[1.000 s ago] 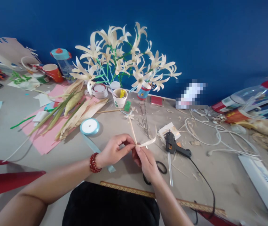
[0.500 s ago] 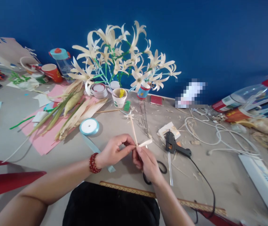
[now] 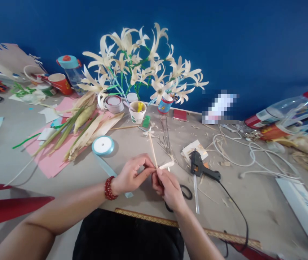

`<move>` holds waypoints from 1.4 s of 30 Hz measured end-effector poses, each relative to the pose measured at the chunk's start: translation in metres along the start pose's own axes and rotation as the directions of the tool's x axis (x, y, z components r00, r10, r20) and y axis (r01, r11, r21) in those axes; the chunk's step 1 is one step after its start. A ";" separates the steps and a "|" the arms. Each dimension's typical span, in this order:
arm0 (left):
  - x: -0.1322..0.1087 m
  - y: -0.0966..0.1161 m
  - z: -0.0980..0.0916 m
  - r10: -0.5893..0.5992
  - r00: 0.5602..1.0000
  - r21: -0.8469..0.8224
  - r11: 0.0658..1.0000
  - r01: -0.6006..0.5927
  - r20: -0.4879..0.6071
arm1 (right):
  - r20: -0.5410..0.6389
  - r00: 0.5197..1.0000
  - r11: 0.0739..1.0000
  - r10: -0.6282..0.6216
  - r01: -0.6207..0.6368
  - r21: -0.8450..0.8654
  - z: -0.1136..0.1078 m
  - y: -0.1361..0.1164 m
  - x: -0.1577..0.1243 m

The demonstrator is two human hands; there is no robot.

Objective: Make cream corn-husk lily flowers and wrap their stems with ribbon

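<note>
My right hand (image 3: 168, 186) is closed around the lower end of a thin pale stem (image 3: 152, 150). At the stem's far tip is a small cream flower (image 3: 150, 132). The thumb and forefinger of my left hand (image 3: 134, 174) pinch at the same lower end, touching my right fingertips. A pale husk strip (image 3: 167, 165) sticks out to the right above my right thumb. Black-handled scissors (image 3: 186, 192) lie partly hidden under my right hand. To the left of the stem is a spool of light blue ribbon (image 3: 103, 145), its loose tail running behind my left hand.
A black glue gun (image 3: 204, 168) with a trailing cord lies to the right, near a white cable (image 3: 251, 155) and a power strip (image 3: 300, 209). Husk flowers (image 3: 127, 39) stand behind a paper cup (image 3: 137, 113). Corn husks (image 3: 89, 141) lie on pink paper (image 3: 47, 164).
Both hands keep their hold at the stem's lower end. The husk strip has dipped very slightly; otherwise only a small shift of the view shows.
</note>
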State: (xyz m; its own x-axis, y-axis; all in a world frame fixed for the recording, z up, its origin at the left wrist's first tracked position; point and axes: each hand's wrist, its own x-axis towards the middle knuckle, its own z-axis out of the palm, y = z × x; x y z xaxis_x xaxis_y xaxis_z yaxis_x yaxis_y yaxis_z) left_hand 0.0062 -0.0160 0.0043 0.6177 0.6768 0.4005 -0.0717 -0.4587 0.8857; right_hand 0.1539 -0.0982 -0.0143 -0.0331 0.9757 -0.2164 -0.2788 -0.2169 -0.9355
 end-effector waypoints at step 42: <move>0.001 -0.005 -0.001 -0.061 0.996 -0.214 0.974 0.075 0.067 | 0.279 0.958 0.894 0.064 -0.179 0.410 0.000 -0.007 -0.003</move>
State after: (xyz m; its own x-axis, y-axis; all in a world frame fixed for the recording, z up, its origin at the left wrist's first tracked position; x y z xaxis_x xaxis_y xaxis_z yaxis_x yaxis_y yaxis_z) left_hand 0.0064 -0.0124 0.0005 0.6723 0.6633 0.3286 -0.1913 -0.2731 0.9428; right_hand 0.1561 -0.0995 -0.0076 -0.3173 0.9292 -0.1894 -0.6367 -0.3568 -0.6837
